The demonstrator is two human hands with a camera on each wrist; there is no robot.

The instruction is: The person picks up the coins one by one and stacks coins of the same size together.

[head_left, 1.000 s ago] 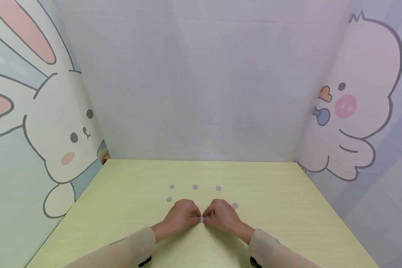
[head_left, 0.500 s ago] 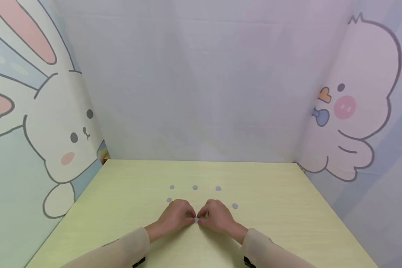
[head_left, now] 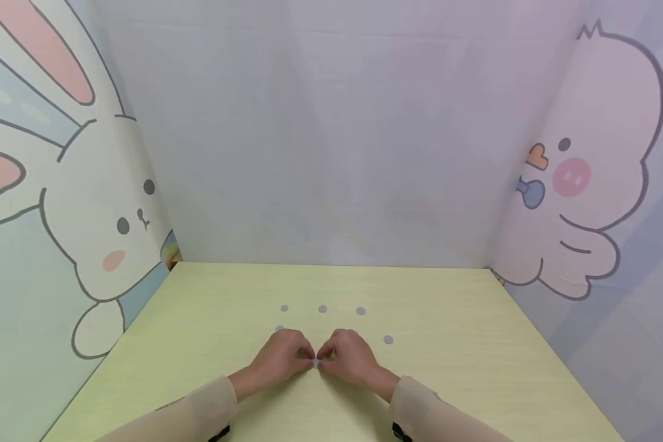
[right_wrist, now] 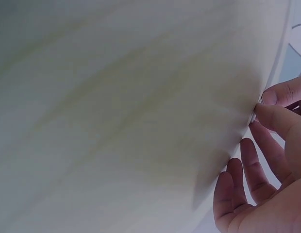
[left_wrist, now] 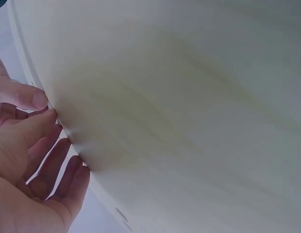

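Note:
Low in the head view, my left hand (head_left: 282, 356) and right hand (head_left: 349, 359) meet fingertip to fingertip at the table. Between them a small silver-grey coin (head_left: 316, 363) lies flat, pinched at its left and right edges by thumb and forefinger of each hand. Most of the coin is covered by the fingers. In the left wrist view the left hand's other fingers (left_wrist: 75, 179) reach down to the tabletop, spread beside the thumb. Likewise the right hand's other fingers (right_wrist: 233, 179) rest against the table in the right wrist view.
Behind the hands, coins lie in a row: a left one (head_left: 284, 308), a middle one (head_left: 323, 309) and a right one (head_left: 361, 311). Another coin (head_left: 279, 328) shows past the left knuckles, and one (head_left: 388, 339) lies right of the right hand. Printed curtains surround the pale table (head_left: 475, 344).
Both hands have moved left together along the table, with the coin between their fingertips. The left hand now partly covers the nearer left coin; the other coins stay put.

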